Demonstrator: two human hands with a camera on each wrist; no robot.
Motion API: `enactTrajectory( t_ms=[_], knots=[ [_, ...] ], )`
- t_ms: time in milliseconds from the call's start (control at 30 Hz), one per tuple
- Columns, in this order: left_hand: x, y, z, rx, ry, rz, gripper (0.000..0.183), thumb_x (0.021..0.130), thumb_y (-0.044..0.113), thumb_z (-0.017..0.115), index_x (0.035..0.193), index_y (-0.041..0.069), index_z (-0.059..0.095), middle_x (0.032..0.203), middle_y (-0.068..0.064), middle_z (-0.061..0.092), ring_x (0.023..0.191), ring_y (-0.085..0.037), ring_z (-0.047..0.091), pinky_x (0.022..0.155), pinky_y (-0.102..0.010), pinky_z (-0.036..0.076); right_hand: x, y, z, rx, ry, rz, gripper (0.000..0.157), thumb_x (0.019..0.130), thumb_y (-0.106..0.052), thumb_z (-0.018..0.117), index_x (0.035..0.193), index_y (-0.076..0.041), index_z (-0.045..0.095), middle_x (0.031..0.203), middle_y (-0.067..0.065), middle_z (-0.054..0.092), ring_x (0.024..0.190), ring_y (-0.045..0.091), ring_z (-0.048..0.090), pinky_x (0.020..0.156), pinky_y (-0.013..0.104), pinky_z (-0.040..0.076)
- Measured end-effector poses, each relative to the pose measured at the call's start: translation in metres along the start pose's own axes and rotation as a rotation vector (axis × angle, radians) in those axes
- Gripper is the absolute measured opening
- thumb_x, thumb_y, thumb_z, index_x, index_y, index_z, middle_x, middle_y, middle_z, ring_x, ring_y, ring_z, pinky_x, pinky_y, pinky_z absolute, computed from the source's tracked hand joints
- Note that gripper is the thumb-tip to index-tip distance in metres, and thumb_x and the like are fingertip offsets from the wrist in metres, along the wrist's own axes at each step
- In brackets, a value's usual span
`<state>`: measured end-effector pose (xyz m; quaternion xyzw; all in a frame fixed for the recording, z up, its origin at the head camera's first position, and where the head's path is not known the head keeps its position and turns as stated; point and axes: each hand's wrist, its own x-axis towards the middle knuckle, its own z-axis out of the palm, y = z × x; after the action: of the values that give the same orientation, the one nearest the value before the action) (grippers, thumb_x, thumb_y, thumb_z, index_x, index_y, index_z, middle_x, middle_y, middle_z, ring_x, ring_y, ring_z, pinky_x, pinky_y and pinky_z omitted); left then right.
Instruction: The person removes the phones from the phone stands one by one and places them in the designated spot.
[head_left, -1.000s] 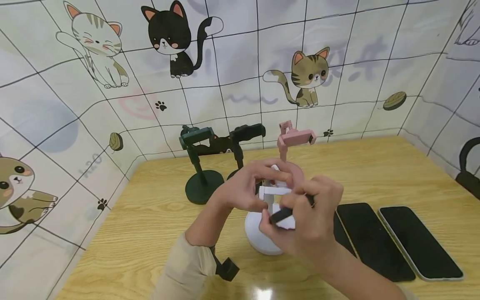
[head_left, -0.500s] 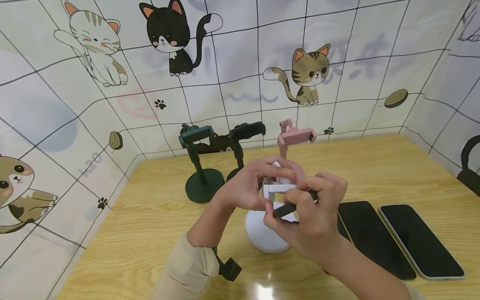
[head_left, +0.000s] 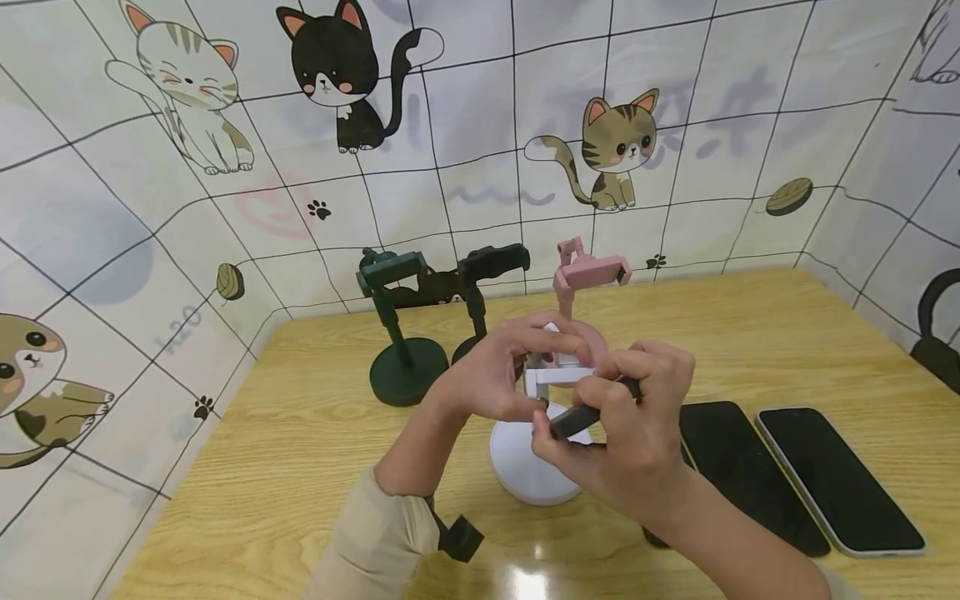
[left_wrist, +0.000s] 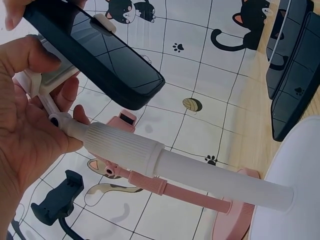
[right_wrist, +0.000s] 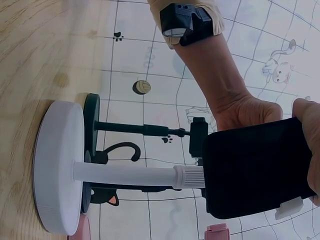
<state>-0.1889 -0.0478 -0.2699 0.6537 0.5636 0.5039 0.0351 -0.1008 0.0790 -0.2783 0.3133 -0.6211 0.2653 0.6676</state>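
Note:
A white phone stand (head_left: 531, 467) rises from its round base in front of me. My left hand (head_left: 491, 371) grips the stand's clamp head (left_wrist: 60, 67) at the top of the ribbed pole. In my right hand (head_left: 637, 425) is a black-edged phone (left_wrist: 110, 65), pinched by one end. The phone lies edge-on to the head camera, right at the clamp. A white clamp tip (left_wrist: 104, 23) overlaps its far edge in the left wrist view, and a white clamp tab (right_wrist: 289, 209) shows past its lower edge in the right wrist view.
Behind stand a dark green phone stand (head_left: 405, 371), a black one (head_left: 480, 292) and a pink one (head_left: 592, 275). Right of my hands, several phones lie flat on the wooden table (head_left: 300, 467), including a light-rimmed one (head_left: 840, 483). A cat-print sheet (head_left: 480, 125) backs the table.
Since a second ago, my right hand and the phone have moved slightly to the right, and the clamp has shifted a little with them. Over the last half second almost nothing differs.

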Motion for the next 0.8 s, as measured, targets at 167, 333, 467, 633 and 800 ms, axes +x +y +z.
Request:
enactTrajectory(
  t_ms=[167,333,467,633,800],
  knots=[
    [-0.001,0.000,0.001,0.029,0.007,-0.018,0.040,0.063,0.004,0.063,0.101,-0.007,0.056,0.098,-0.015,0.051,0.092,-0.020,0.047,0.077,-0.034,0.044,0.000,0.001,-0.001,0.011,0.011,-0.003,0.029,0.073,-0.025,0.061,0.070,-0.002,0.044,0.075,0.015,0.038,0.071,0.036,0.031,0.061,0.040,0.024],
    [-0.001,0.001,0.001,0.073,0.003,-0.020,0.042,0.062,0.007,0.065,0.102,-0.005,0.056,0.093,-0.012,0.051,0.087,-0.017,0.046,0.073,-0.034,0.044,0.000,0.001,-0.001,0.009,0.027,-0.006,0.029,0.073,-0.025,0.061,0.069,-0.002,0.043,0.074,0.015,0.037,0.071,0.035,0.031,0.062,0.040,0.024],
    [-0.001,0.002,0.001,0.117,0.002,-0.033,0.041,0.063,0.006,0.065,0.102,-0.003,0.057,0.092,-0.010,0.051,0.086,-0.016,0.045,0.072,-0.031,0.043,0.000,0.001,-0.001,0.015,0.033,-0.006,0.029,0.072,-0.025,0.061,0.069,-0.002,0.043,0.074,0.015,0.037,0.070,0.035,0.031,0.062,0.040,0.023],
    [-0.001,0.006,0.001,0.172,-0.003,-0.085,0.039,0.063,0.003,0.063,0.102,-0.001,0.059,0.092,-0.008,0.052,0.084,-0.017,0.046,0.072,-0.028,0.043,0.000,0.001,-0.001,0.030,0.034,-0.006,0.029,0.072,-0.025,0.061,0.070,-0.002,0.043,0.074,0.015,0.037,0.071,0.034,0.031,0.062,0.041,0.023],
    [-0.002,0.010,-0.001,0.213,-0.024,-0.129,0.041,0.063,0.000,0.063,0.104,-0.001,0.059,0.094,-0.009,0.052,0.085,-0.018,0.047,0.072,-0.026,0.044,0.001,0.001,-0.001,0.044,0.035,-0.009,0.029,0.073,-0.026,0.060,0.071,-0.002,0.044,0.073,0.014,0.037,0.071,0.033,0.031,0.062,0.040,0.023]
  ],
)
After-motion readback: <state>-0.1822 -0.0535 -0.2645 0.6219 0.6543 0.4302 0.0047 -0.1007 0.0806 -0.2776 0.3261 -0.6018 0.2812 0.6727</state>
